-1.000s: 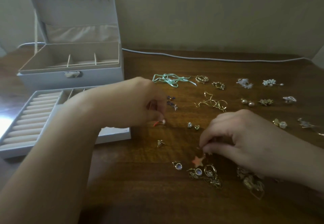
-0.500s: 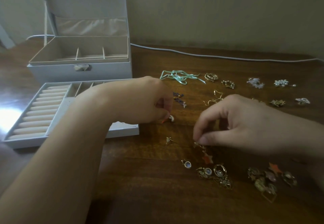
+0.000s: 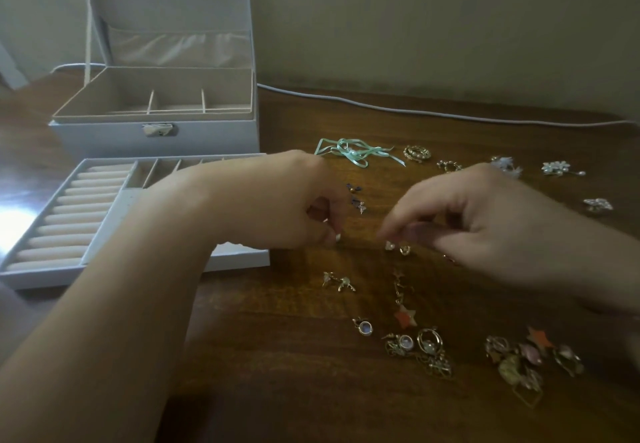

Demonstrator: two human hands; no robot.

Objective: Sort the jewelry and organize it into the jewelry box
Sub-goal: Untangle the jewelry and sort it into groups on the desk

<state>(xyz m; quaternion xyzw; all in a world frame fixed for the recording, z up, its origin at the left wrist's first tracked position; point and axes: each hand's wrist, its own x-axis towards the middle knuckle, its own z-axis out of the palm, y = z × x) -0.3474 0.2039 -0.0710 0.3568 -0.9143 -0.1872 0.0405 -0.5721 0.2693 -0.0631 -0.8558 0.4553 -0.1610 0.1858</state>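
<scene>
While hands (image 3: 363, 214) hover, star earring (image 3: 403, 316) lies nearer.

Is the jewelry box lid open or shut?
Open: the lid stands upright behind the jewelry box, exposing its divided top compartments.

The right hand (image 3: 485, 221) lifts toward the frame's centre, its blurred fingers (image 3: 408, 231) letting go of the star earring (image 3: 403, 316), which now lies stretched out below it on the table.

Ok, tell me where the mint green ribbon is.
In the head view the mint green ribbon lies on the table beyond the left hand, right of the jewelry box, left of a gold round brooch.
</scene>
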